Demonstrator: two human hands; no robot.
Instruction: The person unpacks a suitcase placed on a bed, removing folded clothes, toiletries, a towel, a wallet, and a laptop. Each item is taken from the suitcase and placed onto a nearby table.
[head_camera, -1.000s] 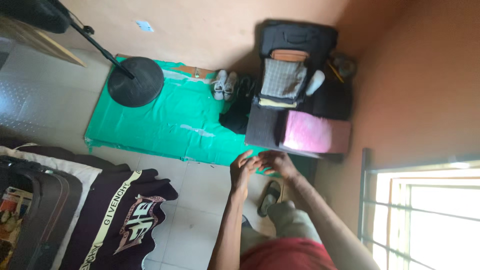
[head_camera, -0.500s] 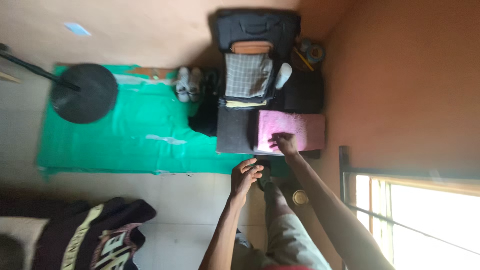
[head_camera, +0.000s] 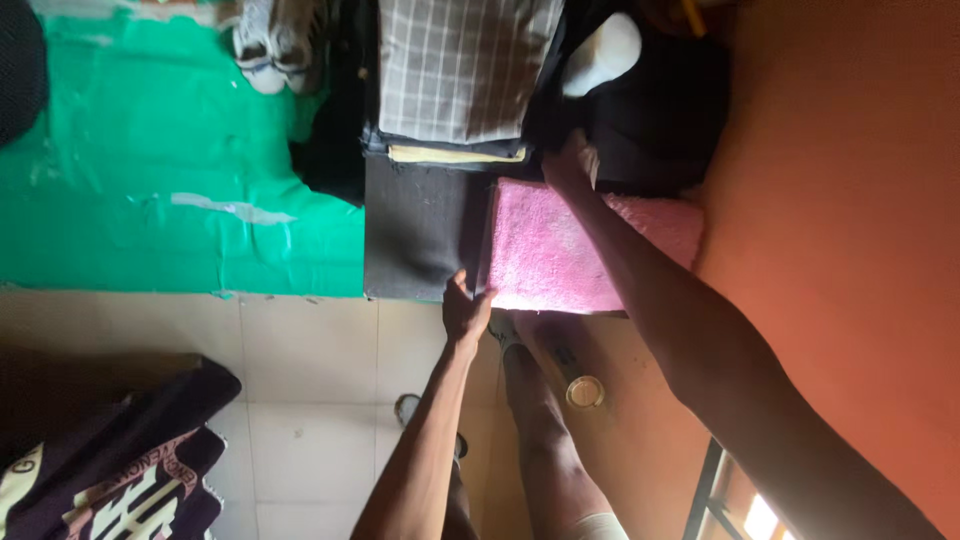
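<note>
Head view, looking down: a folded pink towel (head_camera: 560, 250) lies just right of the frame's centre, on a dark grey surface (head_camera: 415, 235) whose bare part shows to its left. The left hand (head_camera: 465, 312) sits at the towel's lower left corner, just below centre; its fingers (head_camera: 478, 305) are curled onto that corner and its thumb lies against the grey surface's edge, so it appears to pinch the corner, though the glare there hides how firmly. The right hand (head_camera: 567, 168) reaches across the towel to its far upper edge, above centre, with the forearm lying diagonally over the pink cloth. That hand presses on or grips the far edge; I cannot tell how far its fingers are bent, since they are hidden behind the hand (only knuckles and the back of the hand show).

At top centre a folded checked cloth (head_camera: 450, 65) rests on a stack of dark and yellow folded things. A white bottle (head_camera: 603, 52) lies at its right, against dark fabric. A green mat (head_camera: 150, 170) covers the upper left of the frame, with white shoes (head_camera: 268, 45) at its top edge. A dark printed garment (head_camera: 110, 460) lies in the lower left corner on the pale tiled floor (head_camera: 310, 380). The person's bare leg (head_camera: 545, 430) runs down the lower middle, with a small round tin (head_camera: 584, 391) just beside it.
</note>
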